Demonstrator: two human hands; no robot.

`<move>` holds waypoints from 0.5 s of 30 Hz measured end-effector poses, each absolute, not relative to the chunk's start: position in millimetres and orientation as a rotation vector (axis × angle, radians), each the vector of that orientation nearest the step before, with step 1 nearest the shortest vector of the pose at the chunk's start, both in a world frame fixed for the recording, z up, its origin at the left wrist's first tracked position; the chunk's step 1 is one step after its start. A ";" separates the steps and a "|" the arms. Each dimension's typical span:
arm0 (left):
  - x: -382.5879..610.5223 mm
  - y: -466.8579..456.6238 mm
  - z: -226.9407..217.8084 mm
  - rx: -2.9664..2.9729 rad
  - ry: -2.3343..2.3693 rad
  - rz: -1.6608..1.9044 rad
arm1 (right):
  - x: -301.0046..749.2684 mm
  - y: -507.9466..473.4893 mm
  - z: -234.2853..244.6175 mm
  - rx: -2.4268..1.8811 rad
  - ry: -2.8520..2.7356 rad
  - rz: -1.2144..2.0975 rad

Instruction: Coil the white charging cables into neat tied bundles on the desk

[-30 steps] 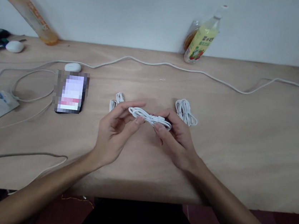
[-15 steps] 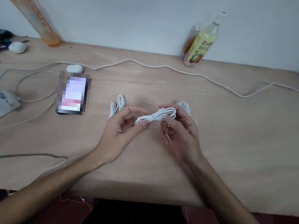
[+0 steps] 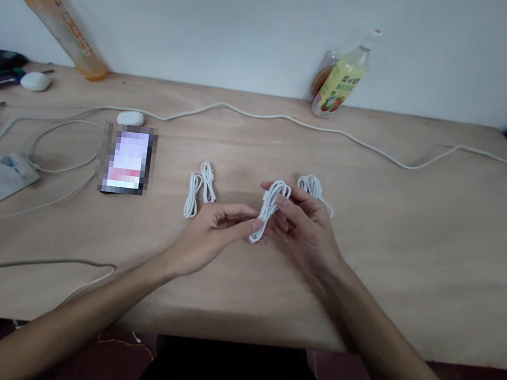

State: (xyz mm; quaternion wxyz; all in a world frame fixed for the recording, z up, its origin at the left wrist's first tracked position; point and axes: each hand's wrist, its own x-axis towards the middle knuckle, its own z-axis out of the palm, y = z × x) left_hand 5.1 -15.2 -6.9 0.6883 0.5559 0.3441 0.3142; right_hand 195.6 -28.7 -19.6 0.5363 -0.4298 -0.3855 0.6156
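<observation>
Wooden desk (image 3: pixel 411 251) against a pale wall (image 3: pixel 208 26). From where I'm stood, the white cable bundle (image 3: pixel 272 199) is up in the air approx. mid-desk, tilted, L hand (image 3: pixel 212 231) pinching the lower end, R hand (image 3: pixel 313 230) the upper loop. Poss. risk: opp. tugs or a slack pinch could spring the coils; if dropped, it might get mixed w/ the two bundles (image 3: pixel 192 195) nearby.

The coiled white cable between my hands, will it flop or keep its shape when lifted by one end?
The coiled white cable likely keeps its bundled shape, since it looks gathered near the middle. Its end loops may flex, being thin. It seems light: your left hand and right hand merely pinch it.
</observation>
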 end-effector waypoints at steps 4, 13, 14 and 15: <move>5.2 -14.6 -8.6 1.192 0.754 0.707 | 196.0 -28.4 -20.3 -1.078 -0.917 1.515; 7.0 -12.4 -12.6 1.130 0.862 0.747 | 194.0 -26.9 -27.2 -1.022 -0.888 1.551; 7.1 -12.5 -13.2 1.135 0.870 0.746 | 194.2 -26.8 -27.4 -1.024 -0.893 1.548; 7.3 -12.8 -13.8 1.143 0.873 0.741 | 194.4 -26.7 -27.5 -1.027 -0.901 1.544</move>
